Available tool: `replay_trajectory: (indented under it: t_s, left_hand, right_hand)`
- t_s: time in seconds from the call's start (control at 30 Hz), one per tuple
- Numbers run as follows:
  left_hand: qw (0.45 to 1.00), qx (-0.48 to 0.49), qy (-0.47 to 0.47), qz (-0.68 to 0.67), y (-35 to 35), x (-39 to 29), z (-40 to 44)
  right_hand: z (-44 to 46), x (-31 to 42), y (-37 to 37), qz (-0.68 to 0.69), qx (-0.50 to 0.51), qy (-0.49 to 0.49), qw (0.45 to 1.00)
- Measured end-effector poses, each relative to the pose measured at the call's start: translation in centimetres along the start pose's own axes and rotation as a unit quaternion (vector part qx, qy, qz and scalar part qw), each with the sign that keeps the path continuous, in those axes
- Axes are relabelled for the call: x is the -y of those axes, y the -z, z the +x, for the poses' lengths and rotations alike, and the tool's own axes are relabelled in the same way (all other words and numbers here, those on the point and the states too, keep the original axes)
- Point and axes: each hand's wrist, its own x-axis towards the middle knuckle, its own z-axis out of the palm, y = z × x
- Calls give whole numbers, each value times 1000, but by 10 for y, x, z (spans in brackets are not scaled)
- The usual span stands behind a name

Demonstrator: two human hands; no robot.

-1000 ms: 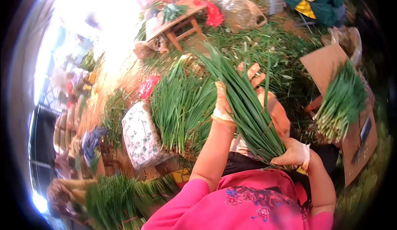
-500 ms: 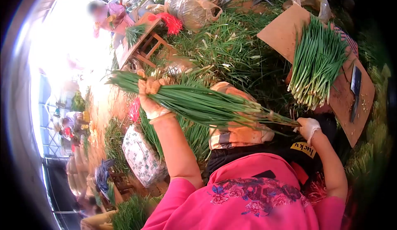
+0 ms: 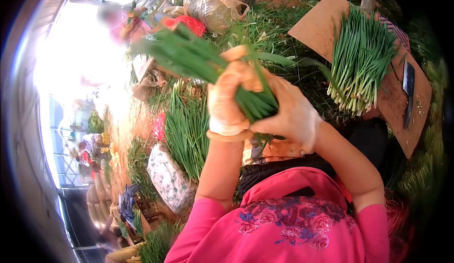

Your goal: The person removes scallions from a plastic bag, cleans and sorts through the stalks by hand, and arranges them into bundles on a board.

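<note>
A bunch of garlic chives (image 3: 184, 55) is held in front of my chest, its green leaf ends pointing up and left and blurred by motion. My left hand (image 3: 231, 95), in a pale glove with orange on the fingers, is closed round it. Right beside it, my right hand (image 3: 293, 114), also gloved, wraps the lower part of the bunch, thumb underneath. A few loose leaves stick out to the right above this hand. The bunch's lower end is mostly hidden by my hands.
At the right, a pile of chives (image 3: 362, 57) lies on a brown board (image 3: 321, 24), with a cleaver (image 3: 408, 93) beside it. More chives (image 3: 187, 130) lie left of my arms, near a floral cushion (image 3: 170, 178). Red ties (image 3: 191, 25), a plastic bag (image 3: 215, 10) and a blurred person (image 3: 123, 24) are farther off.
The bunch was stretched out between my spread hands. My right hand has come left and up to meet the left, which moved right; the bunch is now gripped by both together.
</note>
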Motion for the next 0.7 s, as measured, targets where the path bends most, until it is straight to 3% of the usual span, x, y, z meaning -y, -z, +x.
replay_trajectory:
  t_s: [0.03, 0.07, 0.1, 0.17, 0.23, 0.27, 0.3, 0.33, 0.37, 0.43, 0.47, 0.5, 0.57, 0.63, 0.7]
  left_hand:
    - [997, 75, 13, -10, -8, -2, 4]
    - [999, 41, -16, -18, -21, -9, 7]
    - [999, 35, -7, 25, -13, -16, 4]
    - [987, 44, -118, 99, -11, -30, 5]
    - [960, 10, -224, 166, -4, -38, 4]
    - [968, -47, -194, 150, 18, -33, -7]
    - [985, -40, -98, 133, 42, -21, -20]
    - [993, -36, -1, 117, 66, -10, -32]
    - [994, 25, 109, 2, 63, 7, -39]
    - [910, 80, 360, -191, 58, 40, -54]
    - [886, 73, 394, -234, 55, 50, -57]
    - [881, 56, 392, -259, 52, 56, -56]
    - [897, 16, 366, -248, 54, 58, -49]
    - [912, -8, 346, -218, 66, 53, -38]
    - [922, 4, 341, -182, 79, 56, -28]
  right_hand:
    - [13, 5, 4, 71, 78, -84, 991]
    - [23, -3, 3, 142, 63, 7, 988]
    - [30, 6, 14, 229, 153, -109, 955]
    - [38, 14, 28, 169, 95, -141, 971]
    - [45, -2, 31, 263, -29, -127, 956]
    - [48, -11, 27, 334, -91, -67, 936]
    - [52, -17, 25, 402, -153, -6, 903]
    - [52, -9, 29, 336, -179, -37, 924]
    - [50, -6, 24, 266, -218, -19, 939]
    - [45, -24, 5, 247, -84, 29, 965]
    - [40, -17, -2, 81, -64, 122, 987]
    - [32, -9, -12, -89, -43, 208, 973]
    - [10, -7, -40, -252, 58, 244, 935]
    - [-14, -14, -51, -306, 18, 284, 908]
    - [-37, -22, -48, -284, 68, 270, 917]
